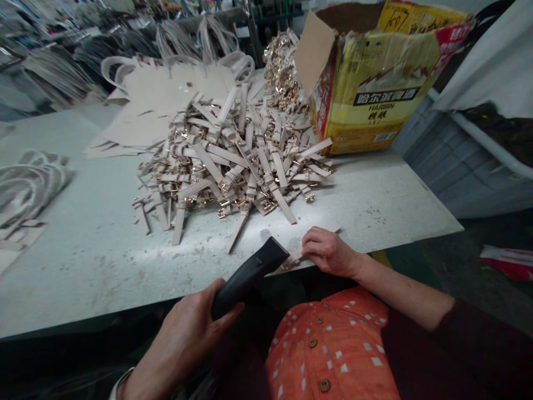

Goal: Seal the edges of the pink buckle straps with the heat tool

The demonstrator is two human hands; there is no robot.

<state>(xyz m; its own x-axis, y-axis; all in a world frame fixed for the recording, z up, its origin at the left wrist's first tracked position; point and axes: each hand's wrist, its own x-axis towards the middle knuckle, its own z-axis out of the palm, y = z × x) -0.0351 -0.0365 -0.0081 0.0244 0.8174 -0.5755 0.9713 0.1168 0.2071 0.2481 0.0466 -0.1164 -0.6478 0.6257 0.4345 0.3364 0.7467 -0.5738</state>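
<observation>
My left hand (204,316) is wrapped around a black handheld tool (250,272) shaped like a hair clipper. Its wide head points up and right, close to my right hand (328,251). At the table's front edge, the closed fingers of my right hand pinch a beige buckle strap (295,259). The strap's buckle end shows left of the fingers, beside the tool head; a thin tip shows on the other side and the middle is covered by the hand. Just beyond both hands lies a big heap of similar beige straps (245,161) with gold buckles.
A yellow cardboard box (366,105) stands at the back right, beside another pile of buckled pieces (285,72). Flat beige panels with handles (166,89) lie behind the heap. Coiled pale straps (31,183) are at the left, and a grey bin (466,161) stands right of the table.
</observation>
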